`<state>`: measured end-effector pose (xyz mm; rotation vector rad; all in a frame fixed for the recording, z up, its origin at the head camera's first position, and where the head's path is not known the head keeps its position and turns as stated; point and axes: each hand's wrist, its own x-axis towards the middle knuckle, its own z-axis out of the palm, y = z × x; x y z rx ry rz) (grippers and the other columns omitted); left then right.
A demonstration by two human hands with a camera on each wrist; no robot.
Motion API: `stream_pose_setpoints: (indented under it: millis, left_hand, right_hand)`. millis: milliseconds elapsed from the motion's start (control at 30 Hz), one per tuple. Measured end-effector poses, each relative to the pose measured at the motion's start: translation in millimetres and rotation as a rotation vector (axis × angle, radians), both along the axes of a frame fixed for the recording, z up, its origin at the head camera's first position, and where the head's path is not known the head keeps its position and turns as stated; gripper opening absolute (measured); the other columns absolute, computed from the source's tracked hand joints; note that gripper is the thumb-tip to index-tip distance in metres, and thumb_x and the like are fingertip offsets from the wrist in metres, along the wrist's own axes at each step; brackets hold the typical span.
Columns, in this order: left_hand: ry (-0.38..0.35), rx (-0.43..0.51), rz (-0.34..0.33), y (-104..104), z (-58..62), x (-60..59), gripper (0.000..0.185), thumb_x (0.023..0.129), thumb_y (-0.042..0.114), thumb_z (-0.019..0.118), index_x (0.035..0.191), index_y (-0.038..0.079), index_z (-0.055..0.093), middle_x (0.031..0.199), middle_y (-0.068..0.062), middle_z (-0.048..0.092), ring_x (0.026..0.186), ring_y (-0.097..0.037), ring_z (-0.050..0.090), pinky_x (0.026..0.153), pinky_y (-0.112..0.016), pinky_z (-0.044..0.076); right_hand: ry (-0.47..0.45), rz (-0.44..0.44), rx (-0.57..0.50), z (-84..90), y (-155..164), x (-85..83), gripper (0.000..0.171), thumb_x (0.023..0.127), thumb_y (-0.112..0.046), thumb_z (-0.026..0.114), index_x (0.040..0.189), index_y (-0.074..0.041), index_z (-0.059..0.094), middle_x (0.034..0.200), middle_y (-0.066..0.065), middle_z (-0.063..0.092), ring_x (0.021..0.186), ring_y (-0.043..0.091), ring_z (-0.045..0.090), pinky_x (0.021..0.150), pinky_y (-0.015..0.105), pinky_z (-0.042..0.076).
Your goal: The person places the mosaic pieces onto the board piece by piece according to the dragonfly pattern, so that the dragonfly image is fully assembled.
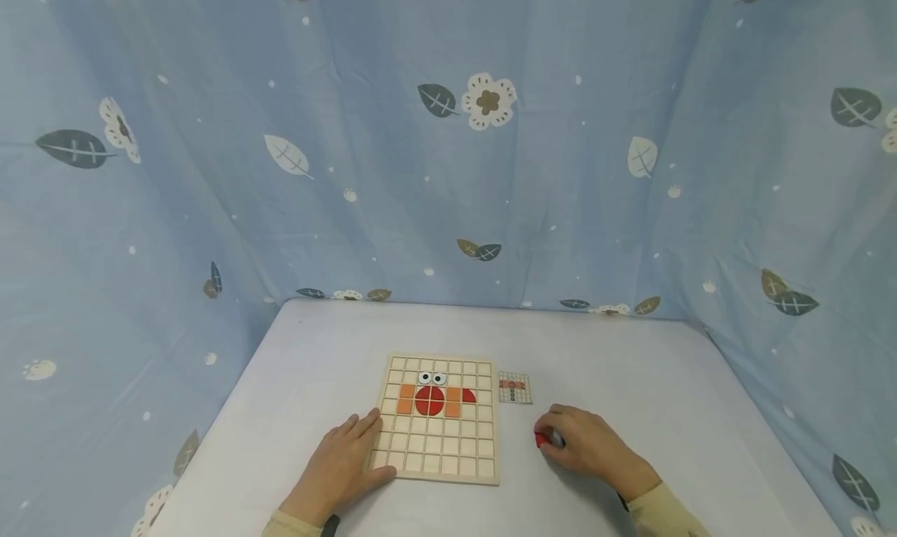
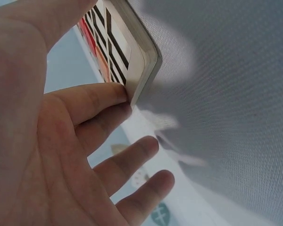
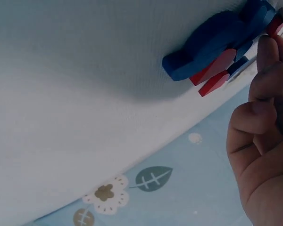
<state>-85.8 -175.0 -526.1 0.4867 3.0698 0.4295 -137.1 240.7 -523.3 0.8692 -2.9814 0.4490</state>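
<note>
My left hand (image 1: 345, 463) rests at the near left corner of a wooden grid board (image 1: 448, 467), its fingers fairly straight against the left edge and the thumb at the near edge. On the board sit two round eye pieces (image 1: 431, 378), a circle of red quarter pieces (image 1: 430, 401), orange pieces (image 1: 453, 402) on both sides and another red piece (image 1: 469, 397) at the right. To the right of the board, my right hand (image 1: 585, 442) pinches a small red piece (image 3: 275, 26) at its fingertips. Beside those fingertips are blue pieces (image 3: 212, 37) and more red pieces (image 3: 214, 84).
A small pattern card (image 1: 515, 387) lies against the board's right side. White cloth (image 1: 336, 327) covers the table. Blue printed curtain (image 1: 392, 194) encloses its back and sides.
</note>
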Motion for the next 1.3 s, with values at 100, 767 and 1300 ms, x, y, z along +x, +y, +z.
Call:
stream_pose_setpoints:
  millis: [100, 767, 1300]
  left_hand:
    - [0.000, 0.004, 0.002, 0, 1.3, 0.1, 0.083, 0.083, 0.054, 0.077, 0.140, -0.002, 0.058, 0.150, -0.014, 0.051, 0.133, -0.044, 0.049, 0.107, -0.058, 0.043]
    - [-0.031, 0.006, 0.003, -2, -0.8, -1.7, 0.086, 0.083, 0.058, 0.075, 0.142, -0.001, 0.056, 0.152, -0.013, 0.049, 0.135, -0.043, 0.047, 0.109, -0.058, 0.041]
    - [-0.025, 0.003, 0.004, -1, 2.6, -3.2, 0.084, 0.081, 0.057, 0.078, 0.140, -0.001, 0.058, 0.151, -0.013, 0.051, 0.134, -0.043, 0.049, 0.108, -0.058, 0.042]
  right_hand:
    - [0.021, -0.002, -0.019, 3.3, -3, -1.9, 0.016, 0.081, -0.023, 0.083, 0.094, -0.021, 0.076, 0.086, -0.018, 0.059, 0.072, -0.001, 0.050, 0.062, 0.024, 0.051]
    - [0.304, 0.090, -0.209, 25.8, -46, -24.1, 0.030, 0.085, -0.024, 0.083, 0.113, -0.019, 0.074, 0.099, -0.011, 0.067, 0.085, 0.010, 0.066, 0.072, 0.028, 0.059]
    - [0.299, 0.064, -0.263, 28.5, -72, -39.8, 0.025, 0.083, -0.023, 0.085, 0.105, -0.020, 0.074, 0.093, -0.008, 0.069, 0.082, 0.012, 0.066, 0.067, 0.025, 0.057]
